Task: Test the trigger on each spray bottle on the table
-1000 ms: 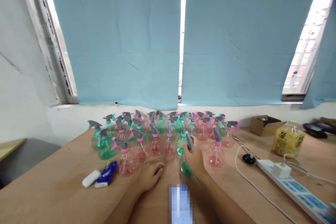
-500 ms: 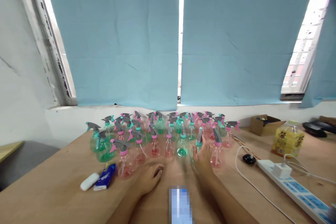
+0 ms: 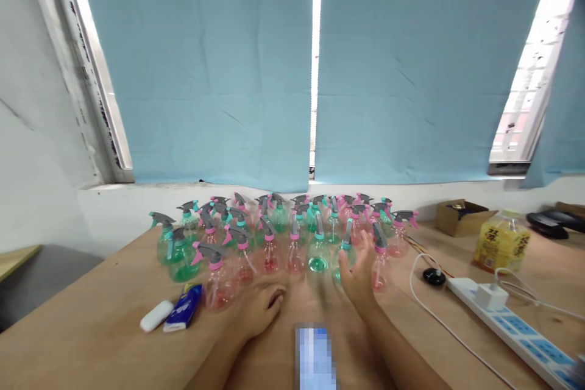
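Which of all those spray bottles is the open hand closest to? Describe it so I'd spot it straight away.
Start at the wooden table under the blue blinds and find the crowd of spray bottles. At its front edge, the open right hand rises beside a green bottle. It has a teal collar, while the bottle on the hand's other side is pink.

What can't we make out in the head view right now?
- Pixelated patch between the forearms: what is under it is blurred out.
- Yellow bottle: label print too small to read.
- Cardboard box: contents too small to tell.
- Back-row spray bottles: hidden behind front ones, no count possible.
- Power strip: cut off by the right edge.
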A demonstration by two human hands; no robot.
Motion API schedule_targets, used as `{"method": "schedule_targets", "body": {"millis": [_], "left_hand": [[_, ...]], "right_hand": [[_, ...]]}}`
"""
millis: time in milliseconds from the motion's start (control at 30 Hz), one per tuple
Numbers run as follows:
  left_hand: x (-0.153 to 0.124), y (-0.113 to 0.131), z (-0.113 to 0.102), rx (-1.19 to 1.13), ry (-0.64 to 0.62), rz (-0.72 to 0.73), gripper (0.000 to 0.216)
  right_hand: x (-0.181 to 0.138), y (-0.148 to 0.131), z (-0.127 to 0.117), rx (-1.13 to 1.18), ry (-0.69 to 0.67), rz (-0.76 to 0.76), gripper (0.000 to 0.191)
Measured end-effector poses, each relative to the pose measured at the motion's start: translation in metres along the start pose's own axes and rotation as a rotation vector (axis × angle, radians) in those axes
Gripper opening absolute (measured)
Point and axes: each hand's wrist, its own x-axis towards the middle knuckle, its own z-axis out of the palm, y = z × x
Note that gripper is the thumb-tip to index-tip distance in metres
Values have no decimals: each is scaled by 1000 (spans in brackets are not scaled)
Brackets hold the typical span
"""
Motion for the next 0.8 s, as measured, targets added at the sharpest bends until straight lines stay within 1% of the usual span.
{"method": "schedule_targets", "body": {"millis": [67, 133, 200, 267, 367, 500, 633, 733, 800], "left_hand": [[0, 0, 0, -2, -1, -5, 28], [0, 0, -1, 1, -1, -3, 28], [0, 0, -2, 3, -4, -1, 28], [0, 1, -2, 1, -7, -8, 28], [-1, 1, -2, 0, -8, -23, 28], [-1, 1, -2, -10, 0, -11, 28], [0, 0, -1, 1, 7, -3, 27], [0, -1, 0, 6, 1, -4, 28], [0, -2, -1, 2, -6, -9, 28]], "right_hand": [[12, -7, -12, -8, 20, -69, 57], [25, -7, -25, -47, 53, -103, 51], [37, 1, -36, -114, 110, -96, 50], [44, 14, -42, -176, 134, -79, 48], [46, 38, -42, -232, 92, -35, 44], [40, 58, -40, -237, 34, 105, 46], [38, 60, -41, -230, 24, 201, 52], [38, 57, -40, -204, 35, 199, 55], [38, 56, -39, -185, 19, 198, 53]]}}
